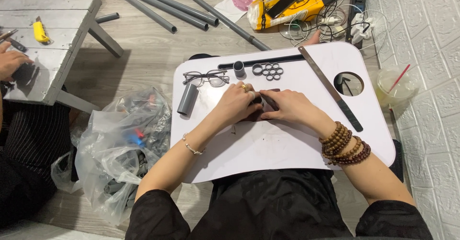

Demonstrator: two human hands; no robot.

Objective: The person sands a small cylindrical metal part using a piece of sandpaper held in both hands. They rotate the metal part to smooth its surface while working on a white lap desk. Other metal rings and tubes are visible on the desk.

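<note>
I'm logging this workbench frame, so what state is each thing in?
Left hand: pressing on dark sheet.
Right hand: pressing on dark sheet.
Dark sheet: flat, mostly covered.
Eyeglasses: unfolded.
Grey pipe piece: lying down.
Pipe rings: clustered, on end.
Plastic cup: straw in.

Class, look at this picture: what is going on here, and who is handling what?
A seated person presses both hands, left hand and right hand, onto a small dark piece on a white lap desk. Beside them lie glasses, a grey pipe section, cut pipe rings and a metal ruler.
</note>
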